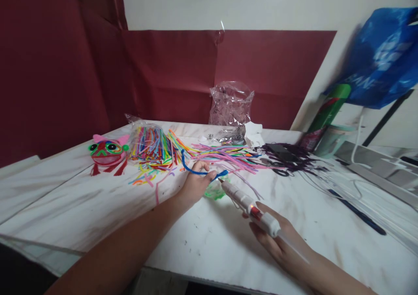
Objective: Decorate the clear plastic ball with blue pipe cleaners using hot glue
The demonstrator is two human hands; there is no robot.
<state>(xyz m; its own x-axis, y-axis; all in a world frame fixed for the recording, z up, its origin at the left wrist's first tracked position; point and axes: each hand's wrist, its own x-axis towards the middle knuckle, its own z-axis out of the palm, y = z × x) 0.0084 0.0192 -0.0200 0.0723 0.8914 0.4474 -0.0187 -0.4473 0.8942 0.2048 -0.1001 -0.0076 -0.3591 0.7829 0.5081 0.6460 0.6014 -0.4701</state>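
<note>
Left hand: closed, pinching a blue pipe cleaner between thumb and fingers, clear of the surface, one end bent upward at the left, the other projecting past the thumb. Right hand: wrapped around a white glue gun, orange light visible on the body, translucent stick projecting from the rear, nozzle aimed at the projecting end and just beside it; contact not confirmable from this view. Judge the step in hand as gluing at that end. Done, as far as visible: blue pipe cleaner separated from the supply and bent to a curve, right end apparently doubled. Treat as outstanding: a bond, with no attached part and no glue bead discernible on the blue pipe cleaner. Below the hands, on the surface: a green piece, partly hidden, connection to the blue pipe cleaner not determinable. Well apart at the left: a pink-and-red figure with eyes, ears and tassels in place, seemingly complete. Available as unused stock, by appearance: bagged pipe cleaners and loose pink pipe cleaners beyond the hands. Overall, assess as partway through assembly, exact proportion unknown.
</note>
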